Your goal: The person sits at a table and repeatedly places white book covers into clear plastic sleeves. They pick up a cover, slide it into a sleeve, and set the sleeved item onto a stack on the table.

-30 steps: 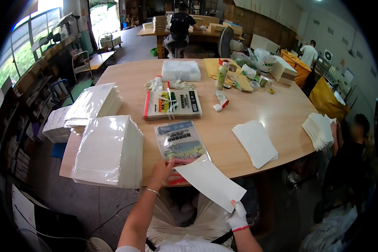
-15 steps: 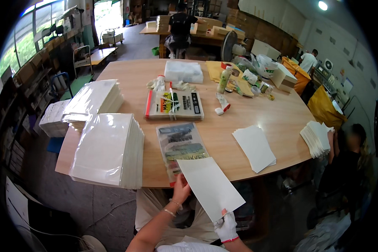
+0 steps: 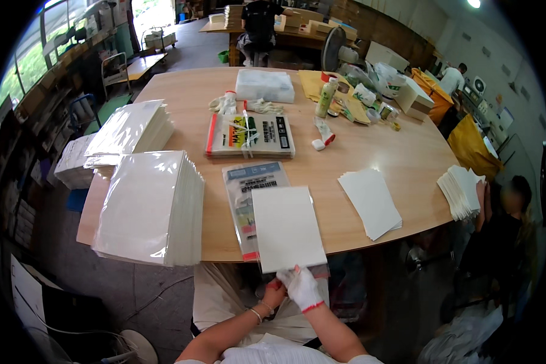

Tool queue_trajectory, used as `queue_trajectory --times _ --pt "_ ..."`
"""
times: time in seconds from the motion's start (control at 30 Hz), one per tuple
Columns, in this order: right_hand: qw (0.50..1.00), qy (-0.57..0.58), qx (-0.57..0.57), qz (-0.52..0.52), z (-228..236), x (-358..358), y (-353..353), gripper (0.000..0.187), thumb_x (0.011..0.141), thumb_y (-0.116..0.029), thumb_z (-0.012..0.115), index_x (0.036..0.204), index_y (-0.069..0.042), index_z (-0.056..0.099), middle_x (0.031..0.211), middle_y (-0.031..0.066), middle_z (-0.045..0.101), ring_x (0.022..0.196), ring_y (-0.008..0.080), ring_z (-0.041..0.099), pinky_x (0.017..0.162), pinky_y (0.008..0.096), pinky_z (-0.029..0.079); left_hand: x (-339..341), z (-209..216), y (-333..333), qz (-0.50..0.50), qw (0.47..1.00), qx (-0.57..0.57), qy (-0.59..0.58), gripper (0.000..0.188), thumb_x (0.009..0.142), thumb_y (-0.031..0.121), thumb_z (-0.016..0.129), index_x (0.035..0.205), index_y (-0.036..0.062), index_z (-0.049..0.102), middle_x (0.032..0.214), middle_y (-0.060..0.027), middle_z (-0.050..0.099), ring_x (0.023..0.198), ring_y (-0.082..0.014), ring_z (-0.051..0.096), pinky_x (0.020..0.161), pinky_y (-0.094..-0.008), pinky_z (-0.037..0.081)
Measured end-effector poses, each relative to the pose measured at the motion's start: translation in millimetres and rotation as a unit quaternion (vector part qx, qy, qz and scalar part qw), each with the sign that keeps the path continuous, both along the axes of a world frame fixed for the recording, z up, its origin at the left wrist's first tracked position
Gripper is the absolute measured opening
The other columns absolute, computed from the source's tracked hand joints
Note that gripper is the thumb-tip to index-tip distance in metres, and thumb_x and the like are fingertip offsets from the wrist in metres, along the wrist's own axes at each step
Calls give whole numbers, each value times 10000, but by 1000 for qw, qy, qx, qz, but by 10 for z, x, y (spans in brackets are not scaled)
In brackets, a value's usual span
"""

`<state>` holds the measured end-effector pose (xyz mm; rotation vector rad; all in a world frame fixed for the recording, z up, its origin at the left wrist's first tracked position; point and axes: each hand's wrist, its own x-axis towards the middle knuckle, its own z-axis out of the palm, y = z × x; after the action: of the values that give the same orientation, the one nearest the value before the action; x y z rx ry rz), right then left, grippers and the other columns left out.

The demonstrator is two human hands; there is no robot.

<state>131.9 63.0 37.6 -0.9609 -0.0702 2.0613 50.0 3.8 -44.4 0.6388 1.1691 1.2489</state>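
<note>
A white card sheet [image 3: 287,227] lies in a clear plastic bag [image 3: 320,268], whose clear margin shows below and beside the card. My bare left hand [image 3: 273,294], with bracelets at the wrist, is closed at the bag's lower edge. Beside it my right hand [image 3: 301,289], in a white glove with a red cuff, pinches the lower end of the card and bag; its fingertips are partly hidden. Underneath, a printed clear bag [image 3: 239,194] lies flat on the table. Right of it lies a small pile of white cards [image 3: 370,203].
Tall stacks of filled clear bags [image 3: 142,206] stand at the table's left. A tied bundle of printed bags [image 3: 249,134] lies further back, near gloves, a bottle [image 3: 326,97] and clutter. Another card stack [image 3: 460,191] is at the right, beside a seated person [image 3: 500,224].
The card, earlier bare and tilted in my right hand, is now inside a clear bag and straighter. My right hand has moved up and left, next to my left hand, which has shifted lower.
</note>
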Motion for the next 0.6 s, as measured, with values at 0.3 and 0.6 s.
queue_trajectory --times 0.3,0.6 --pt "877 -293 218 314 396 315 -45 117 873 -139 476 908 -43 534 828 79 600 709 193 590 619 337 501 -590 447 -36 42 991 -85 -94 360 864 280 511 1134 42 528 1023 -46 586 952 -144 547 755 -267 446" --pt "462 -535 643 294 402 -399 -74 126 666 -121 601 740 -40 539 807 132 506 801 314 532 669 398 451 -688 272 -119 58 980 -168 -88 410 899 308 357 1071 3 570 1049 -66 595 913 -150 568 744 -264 445"
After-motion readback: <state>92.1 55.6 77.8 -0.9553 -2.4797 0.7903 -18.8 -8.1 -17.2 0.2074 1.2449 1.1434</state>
